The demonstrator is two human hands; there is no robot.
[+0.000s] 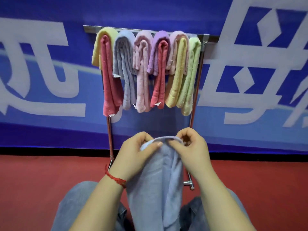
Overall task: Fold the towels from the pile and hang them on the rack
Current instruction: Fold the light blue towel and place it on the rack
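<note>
A pale blue-grey towel (155, 185) hangs down between my arms. My left hand (135, 155) and my right hand (191, 150) each pinch its top edge, thumbs nearly touching at the middle. The hands are low, in front of a chrome rack (199, 64). Several folded towels drape over the rack's top bars: yellow (98, 45), red (110, 84), grey-blue (125, 64), pink (141, 80), purple (158, 47), a second red (160, 77), a second yellow (176, 77) and light green (190, 77). The towel's lower end is out of view. No pile is visible.
The rack stands on a red floor (41, 180), its foot (190, 183) just right of my towel. A blue banner with large white characters (50, 72) covers the wall behind. My knees in grey trousers (71, 205) fill the bottom.
</note>
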